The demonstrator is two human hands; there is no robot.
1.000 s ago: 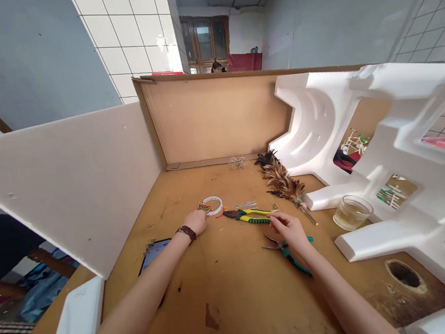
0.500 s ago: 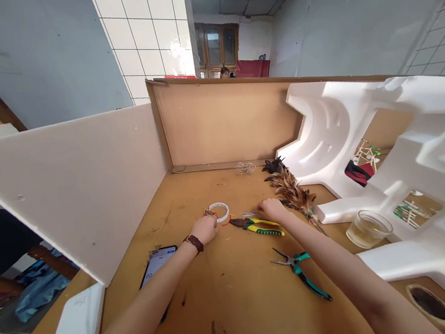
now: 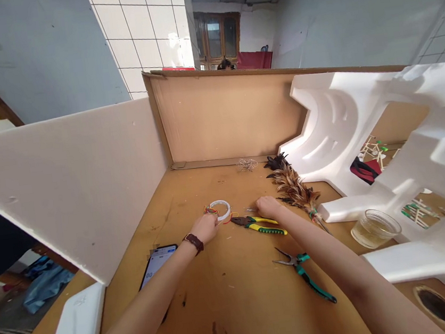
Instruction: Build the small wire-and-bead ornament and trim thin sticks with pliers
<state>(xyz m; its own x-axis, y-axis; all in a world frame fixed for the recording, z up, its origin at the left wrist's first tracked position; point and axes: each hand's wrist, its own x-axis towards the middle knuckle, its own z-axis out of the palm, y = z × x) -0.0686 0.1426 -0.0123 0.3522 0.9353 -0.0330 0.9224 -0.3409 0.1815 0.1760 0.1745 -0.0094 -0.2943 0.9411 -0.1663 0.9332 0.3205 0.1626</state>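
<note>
My left hand (image 3: 206,226), with a brown band on its wrist, is closed at the near left edge of a white ring (image 3: 227,207) that looks like a tape roll. Thin coloured wires (image 3: 210,209) lie at the ring's left side; what the fingers hold is hidden. My right hand (image 3: 269,207) is curled closed beside a few short silvery wires (image 3: 247,209), its fingertips out of sight. Between the hands lie yellow-and-green pliers (image 3: 265,228), jaws toward the ring. Teal-handled needle-nose pliers (image 3: 304,270) rest nearer me, left of my right forearm.
A feather duster (image 3: 295,186) and a tangle of thin wire (image 3: 247,164) lie farther back. At right, a clear cup of liquid (image 3: 375,229) stands by white foam packing (image 3: 333,122). A phone (image 3: 159,264) lies partly beneath my left forearm. Foam and cardboard walls (image 3: 220,116) enclose the left and back.
The view has shifted slightly. My right hand has moved a little, and less of the silvery wires shows beside it. My left hand stays by the ring.
</note>
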